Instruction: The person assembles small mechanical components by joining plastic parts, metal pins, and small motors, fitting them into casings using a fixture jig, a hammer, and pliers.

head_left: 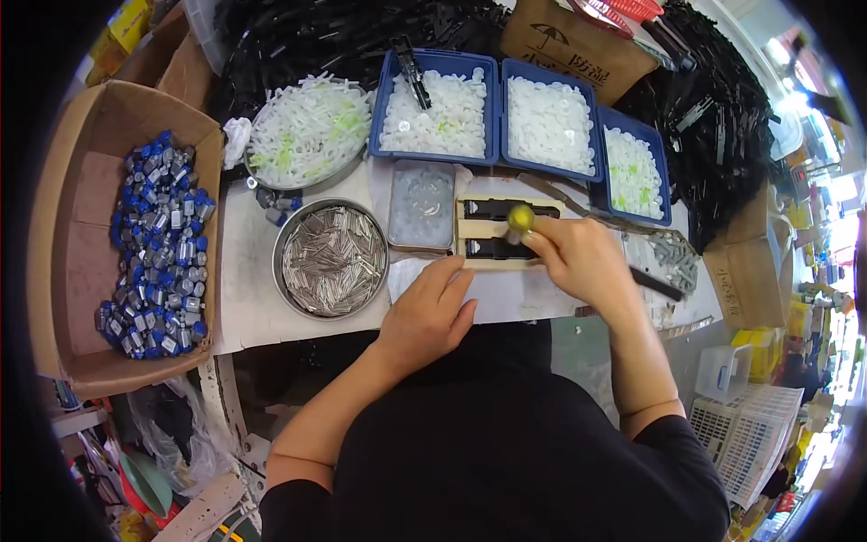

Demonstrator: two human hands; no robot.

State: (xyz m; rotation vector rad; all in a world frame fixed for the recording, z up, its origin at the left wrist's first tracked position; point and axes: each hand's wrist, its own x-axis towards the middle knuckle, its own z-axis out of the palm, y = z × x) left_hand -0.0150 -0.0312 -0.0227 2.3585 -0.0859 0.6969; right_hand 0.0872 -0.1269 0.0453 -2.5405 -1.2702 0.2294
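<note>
Black cloth shirt (506, 443); right hand (582, 257) gripping hammer (521, 218), left hand (426, 309) spread by wooden frame (484, 228).

Upper right of frame: I read 防湿 on a cardboard box (582, 56), beside a printed umbrella sign (548, 35); lower line there partly hidden. Right of frame: I make out 小心 on a carton (754, 289), remaining characters unclear.
</note>
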